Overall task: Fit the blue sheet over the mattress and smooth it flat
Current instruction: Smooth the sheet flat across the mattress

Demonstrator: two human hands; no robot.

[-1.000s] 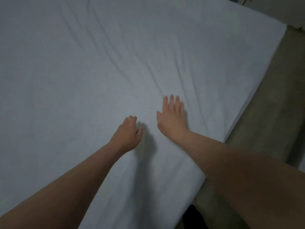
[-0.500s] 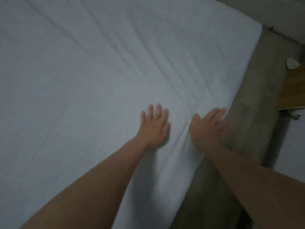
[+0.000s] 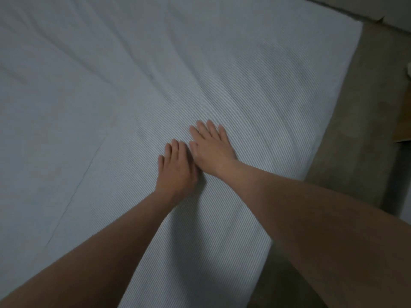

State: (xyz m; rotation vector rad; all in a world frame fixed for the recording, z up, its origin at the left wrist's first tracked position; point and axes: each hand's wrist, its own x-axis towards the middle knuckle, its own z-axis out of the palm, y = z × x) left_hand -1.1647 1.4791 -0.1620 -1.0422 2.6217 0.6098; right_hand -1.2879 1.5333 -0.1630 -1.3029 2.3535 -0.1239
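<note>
The pale blue, finely striped sheet (image 3: 155, 74) covers the mattress across most of the view. Soft wrinkles run diagonally through it toward the right edge. My left hand (image 3: 176, 170) lies flat on the sheet with its fingers straight, palm down. My right hand (image 3: 212, 147) presses flat beside it, a little farther out, and the two hands touch side by side. Neither hand holds any cloth. The mattress itself is hidden under the sheet.
The bed's right edge (image 3: 329, 130) drops to a brownish floor (image 3: 360, 121). A wooden board or piece of furniture (image 3: 403, 121) sits at the far right. A wall base (image 3: 378, 10) runs along the top right.
My right hand has come back from the bed's right edge to the middle of the sheet and now lies against my left hand. The view has shifted slightly.
</note>
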